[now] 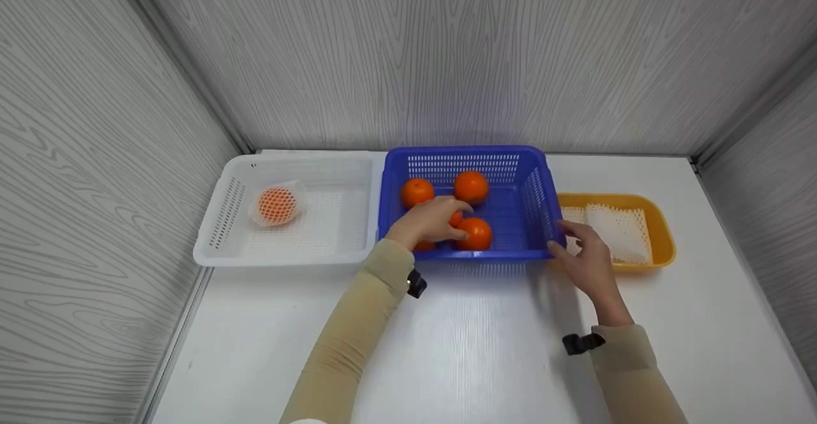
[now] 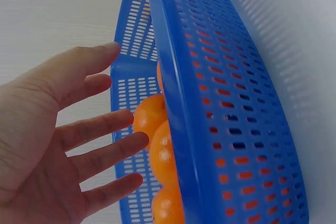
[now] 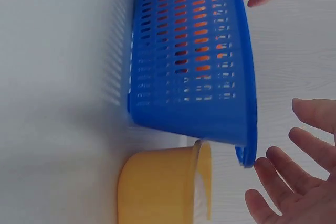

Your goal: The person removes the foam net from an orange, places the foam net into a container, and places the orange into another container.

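A blue perforated basket (image 1: 472,150) holds several oranges (image 1: 471,187). Over its left half reaches my left hand (image 1: 431,221), partly covering some of the fruit. In the left wrist view that hand's fingers (image 2: 107,156) are spread and extended, near the oranges (image 2: 164,153) and the basket rim (image 2: 176,98), gripping nothing. My right hand (image 1: 587,261) is at the basket's front right corner. Its fingers (image 3: 289,169) are loosely spread beside the rim in the right wrist view; whether one fingertip touches the rim I cannot tell.
On the left, a white basket (image 1: 287,260) contains one orange in a white foam net (image 1: 277,205). A yellow bin (image 1: 664,245) with white foam nets (image 1: 616,235) stands right of the blue basket. All rest on a white table (image 1: 472,347) against grey wood-grain panels (image 1: 447,60).
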A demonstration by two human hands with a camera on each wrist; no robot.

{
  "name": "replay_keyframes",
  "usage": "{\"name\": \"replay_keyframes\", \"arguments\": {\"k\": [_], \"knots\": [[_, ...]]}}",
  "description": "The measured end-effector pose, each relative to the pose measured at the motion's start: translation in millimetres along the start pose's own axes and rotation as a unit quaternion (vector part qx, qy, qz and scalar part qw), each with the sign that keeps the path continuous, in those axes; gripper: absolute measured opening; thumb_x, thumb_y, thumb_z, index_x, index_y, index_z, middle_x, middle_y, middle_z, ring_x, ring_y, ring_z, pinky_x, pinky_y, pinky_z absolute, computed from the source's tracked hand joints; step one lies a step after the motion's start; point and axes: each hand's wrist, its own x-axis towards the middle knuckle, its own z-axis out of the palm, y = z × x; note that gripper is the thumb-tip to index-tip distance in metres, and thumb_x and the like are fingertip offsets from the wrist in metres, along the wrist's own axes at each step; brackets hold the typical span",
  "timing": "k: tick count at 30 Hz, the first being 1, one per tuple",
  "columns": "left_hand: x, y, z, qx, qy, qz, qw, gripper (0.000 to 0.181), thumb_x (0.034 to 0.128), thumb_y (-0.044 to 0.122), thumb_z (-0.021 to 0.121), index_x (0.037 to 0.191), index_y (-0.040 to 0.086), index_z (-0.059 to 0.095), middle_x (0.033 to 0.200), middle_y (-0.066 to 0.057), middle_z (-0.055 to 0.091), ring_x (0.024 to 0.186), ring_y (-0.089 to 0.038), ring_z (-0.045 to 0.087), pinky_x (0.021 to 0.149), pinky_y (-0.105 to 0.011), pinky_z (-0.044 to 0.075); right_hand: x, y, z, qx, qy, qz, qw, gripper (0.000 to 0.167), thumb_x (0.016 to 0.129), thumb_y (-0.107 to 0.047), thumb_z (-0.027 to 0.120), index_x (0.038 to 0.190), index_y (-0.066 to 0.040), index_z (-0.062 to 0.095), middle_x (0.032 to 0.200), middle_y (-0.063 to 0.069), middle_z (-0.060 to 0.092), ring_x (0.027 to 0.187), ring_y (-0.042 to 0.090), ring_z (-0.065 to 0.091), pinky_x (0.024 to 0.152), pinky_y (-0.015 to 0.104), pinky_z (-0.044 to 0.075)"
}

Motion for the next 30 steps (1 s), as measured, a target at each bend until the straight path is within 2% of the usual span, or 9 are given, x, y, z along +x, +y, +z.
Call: {"name": "replay_keyframes", "arguments": {"k": [8, 15, 20, 26, 30], "knots": [[-27.2, -21.4, -10.9, 0.001, 0.028, -0.005, 0.9996, 0.058, 0.0882, 0.038, 0.073, 0.139, 0.016, 0.055, 0.138, -0.003, 0.053, 0.125, -0.021, 0.049, 0.106, -0.041, 0.038, -1.2, -15.8, 7.1, 0.024, -0.014, -0.009, 0.9996, 0.046, 0.089, -0.004, 0.07, 0.132, 0.005, 0.055, 0.127, 0.024, 0.055, 0.116, 0.037, 0.053, 0.092, 0.055, 0.044], [-48.1, -44.8, -20.4, -0.01, 0.044, -0.031, 0.9985, 0.061, 0.0872, 0.033, 0.075, 0.14, 0.012, 0.054, 0.143, -0.005, 0.05, 0.133, -0.022, 0.042, 0.11, -0.04, 0.033, -3.8, -29.4, 25.4, 0.047, -0.049, -0.019, 0.9975, 0.048, 0.087, -0.001, 0.072, 0.132, 0.004, 0.055, 0.126, 0.024, 0.055, 0.115, 0.039, 0.053, 0.092, 0.054, 0.047], [-63.5, -60.5, -31.2, -0.025, 0.062, -0.062, 0.9958, 0.062, 0.0868, 0.033, 0.076, 0.141, 0.012, 0.054, 0.145, -0.009, 0.047, 0.135, -0.027, 0.039, 0.111, -0.046, 0.031, -6.9, -41.9, 42.2, 0.061, -0.081, -0.031, 0.9944, 0.046, 0.087, -0.001, 0.073, 0.13, 0.002, 0.058, 0.125, 0.021, 0.056, 0.114, 0.035, 0.055, 0.09, 0.053, 0.049], [-80.1, -77.2, -45.7, -0.053, 0.108, -0.085, 0.9891, 0.062, 0.0873, 0.034, 0.074, 0.141, 0.012, 0.053, 0.143, -0.013, 0.049, 0.132, -0.03, 0.043, 0.109, -0.049, 0.033, -10.7, -57.7, 65.4, 0.066, -0.102, -0.062, 0.9906, 0.044, 0.085, -0.001, 0.074, 0.127, 0.002, 0.061, 0.12, 0.018, 0.059, 0.109, 0.031, 0.058, 0.088, 0.048, 0.052], [-88.8, -90.4, -52.3, -0.069, 0.144, -0.088, 0.9832, 0.061, 0.0876, 0.032, 0.074, 0.14, 0.009, 0.054, 0.139, -0.016, 0.051, 0.127, -0.033, 0.048, 0.105, -0.051, 0.038, -13.1, -68.7, 82.0, 0.055, -0.115, -0.09, 0.9877, 0.043, 0.084, -0.002, 0.075, 0.125, 0.001, 0.062, 0.118, 0.016, 0.061, 0.108, 0.031, 0.059, 0.088, 0.047, 0.05]]}}
